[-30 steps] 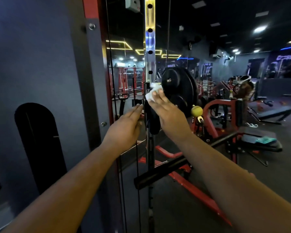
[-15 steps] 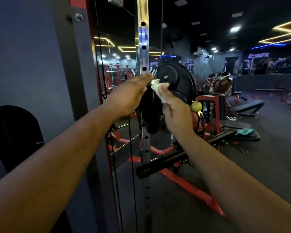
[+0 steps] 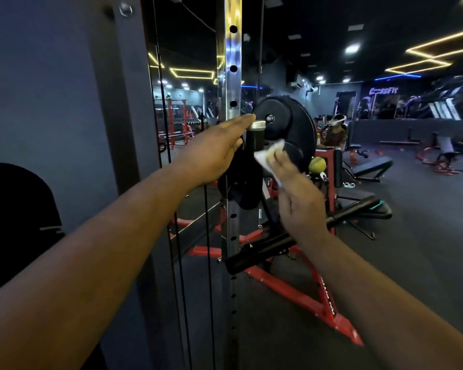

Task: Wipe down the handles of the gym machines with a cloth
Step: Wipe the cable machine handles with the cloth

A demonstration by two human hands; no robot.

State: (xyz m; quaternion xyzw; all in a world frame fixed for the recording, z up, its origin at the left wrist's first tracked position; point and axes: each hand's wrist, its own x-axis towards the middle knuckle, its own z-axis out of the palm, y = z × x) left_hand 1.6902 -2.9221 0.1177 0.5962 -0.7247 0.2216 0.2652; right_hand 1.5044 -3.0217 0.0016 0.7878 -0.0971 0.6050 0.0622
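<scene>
Your two forearms rise from the bottom corners of the frame toward its centre. Your right hand (image 3: 296,188), the nearer one, pinches the white cloth (image 3: 265,156) under its fingertips, the cloth bunched small at the top of the hand. Your left hand (image 3: 214,150) reaches higher and a little further in, fingers straight and flat, holding nothing; its fingertips lie at the silver cap on top of the handle (image 3: 255,138).

That handle is the dark, short cylinder standing upright at the centre of the frame, just left of the cloth. Its long axis runs top to bottom, so the wipe likely wants a vertical stroke. The cloth sits at mid-height beside it; whether it is touching the grip I cannot tell.

Behind the handle stand the chrome upright (image 3: 231,76) with its holes and the black weight plate (image 3: 284,121). Further off, at the right of the frame, are the red machine frames (image 3: 329,166).
</scene>
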